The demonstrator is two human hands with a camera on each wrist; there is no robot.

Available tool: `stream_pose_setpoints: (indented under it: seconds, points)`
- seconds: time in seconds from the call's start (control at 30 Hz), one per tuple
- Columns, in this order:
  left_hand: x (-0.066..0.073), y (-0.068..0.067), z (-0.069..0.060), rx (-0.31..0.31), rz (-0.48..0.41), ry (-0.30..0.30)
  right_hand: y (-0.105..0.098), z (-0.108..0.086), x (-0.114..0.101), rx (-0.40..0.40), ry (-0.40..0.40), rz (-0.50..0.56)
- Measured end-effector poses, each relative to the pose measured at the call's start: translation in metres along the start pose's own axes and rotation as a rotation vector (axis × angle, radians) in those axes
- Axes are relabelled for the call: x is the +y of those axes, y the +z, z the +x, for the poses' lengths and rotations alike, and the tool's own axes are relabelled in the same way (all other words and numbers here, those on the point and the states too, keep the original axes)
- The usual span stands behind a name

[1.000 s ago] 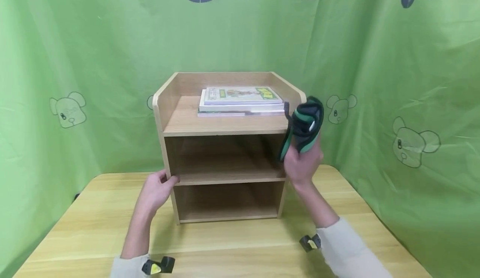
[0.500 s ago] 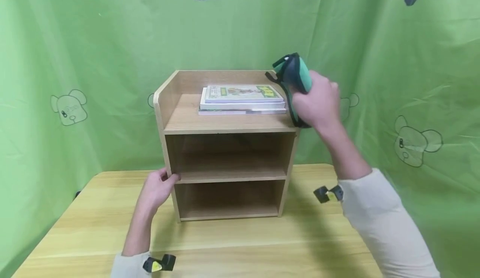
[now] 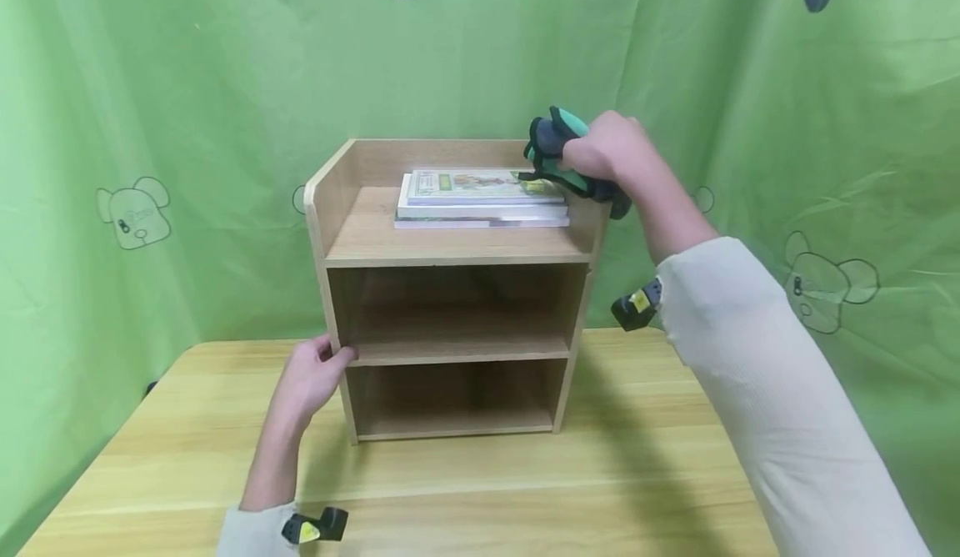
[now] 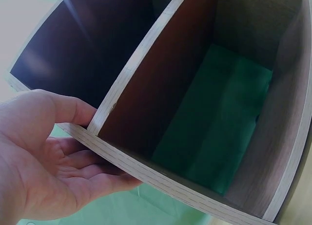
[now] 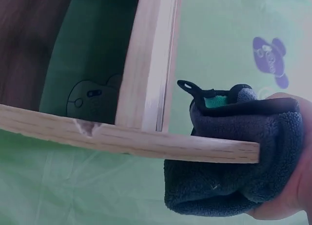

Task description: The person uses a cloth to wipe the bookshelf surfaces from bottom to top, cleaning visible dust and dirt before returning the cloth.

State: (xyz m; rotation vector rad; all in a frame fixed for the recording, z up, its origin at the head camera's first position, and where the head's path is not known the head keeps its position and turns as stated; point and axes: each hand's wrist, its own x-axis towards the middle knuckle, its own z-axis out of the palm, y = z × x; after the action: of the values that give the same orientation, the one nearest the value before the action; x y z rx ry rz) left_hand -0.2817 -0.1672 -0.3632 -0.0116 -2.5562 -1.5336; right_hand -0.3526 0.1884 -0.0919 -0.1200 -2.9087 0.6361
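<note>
A small wooden desktop shelf [image 3: 457,258] stands on the table, with two openings below its walled top. My left hand [image 3: 303,378] grips its left side panel; in the left wrist view the thumb [image 4: 75,109] lies inside by the middle board, the fingers outside. My right hand [image 3: 611,148] holds a dark grey and green cleaning cloth [image 3: 550,142] at the top right side panel. The right wrist view shows the plush cloth [image 5: 229,125] folded over both faces of that panel's edge. The right fingers are mostly hidden by the cloth.
A few stacked books [image 3: 480,212] lie on the shelf's top, close to the cloth. Beneath is a light wooden table [image 3: 450,490]. Green patterned curtains [image 3: 247,82] hang behind and at both sides.
My right hand has carried the cloth upward from beside the middle opening, then back and left along the top right side panel. The left hand stays on the left panel.
</note>
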Motion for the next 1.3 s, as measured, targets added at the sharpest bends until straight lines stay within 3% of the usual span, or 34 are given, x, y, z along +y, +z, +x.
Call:
stream_pose_setpoints:
  seconds: [0.23, 0.53, 0.67, 0.83, 1.0, 1.2, 1.3]
  points:
    - [0.000, 0.000, -0.001, -0.005, 0.003, -0.008, 0.001, 0.010, -0.001, -0.016, 0.005, -0.019]
    - [-0.002, -0.002, -0.003, 0.007, 0.006, -0.016, 0.009, -0.008, 0.004, -0.024, -0.091, -0.025]
    - [-0.002, -0.002, -0.003, 0.023, 0.015, -0.013, 0.013, -0.019, 0.011, 0.034, -0.167, -0.025]
    - [0.000, 0.002, -0.002, 0.020, 0.019, 0.004, 0.023, -0.036, 0.030, 0.173, -0.252, 0.008]
    - [0.002, 0.002, -0.002, 0.015, 0.012, 0.003, 0.042, -0.058, 0.046, 0.319, -0.296, 0.161]
    - [0.003, 0.002, -0.002, 0.026, 0.019, -0.002, 0.084, -0.074, 0.065, 0.511, -0.352, 0.487]
    - [0.003, 0.003, -0.003, 0.031, 0.023, 0.005, 0.105, -0.080, 0.080, 0.548, -0.356, 0.601]
